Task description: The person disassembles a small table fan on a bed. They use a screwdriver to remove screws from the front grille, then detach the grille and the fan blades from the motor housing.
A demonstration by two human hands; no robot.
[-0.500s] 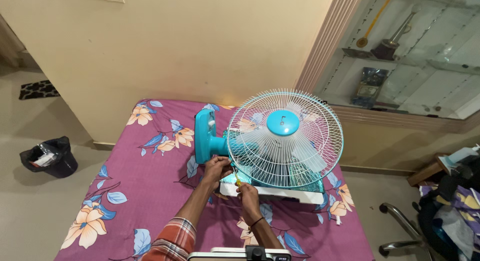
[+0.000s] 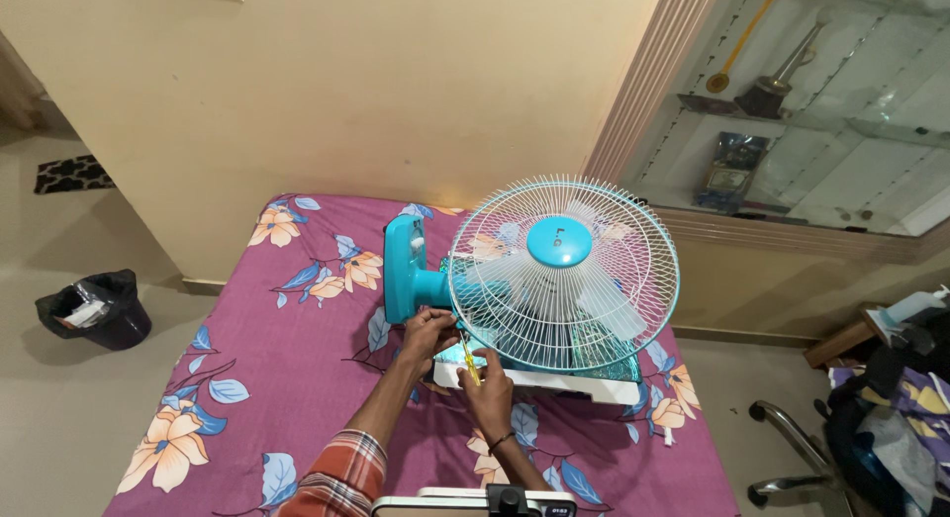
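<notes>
Bed (image 2: 297,378), floral purple cover, under both hands. Fan (image 2: 554,280), teal, stands on bed just beyond hands. Left hand (image 2: 427,334) curled, gripping fan guard's lower rim. Right hand (image 2: 490,388) pinching yellow screwdriver (image 2: 467,361), tip toward left hand.

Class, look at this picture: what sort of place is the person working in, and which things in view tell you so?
Most likely a room in a home. A floral purple sheet covers the surface under the table fan, a glass display cabinet holds trophies, and a small black bin sits on the floor.
</notes>
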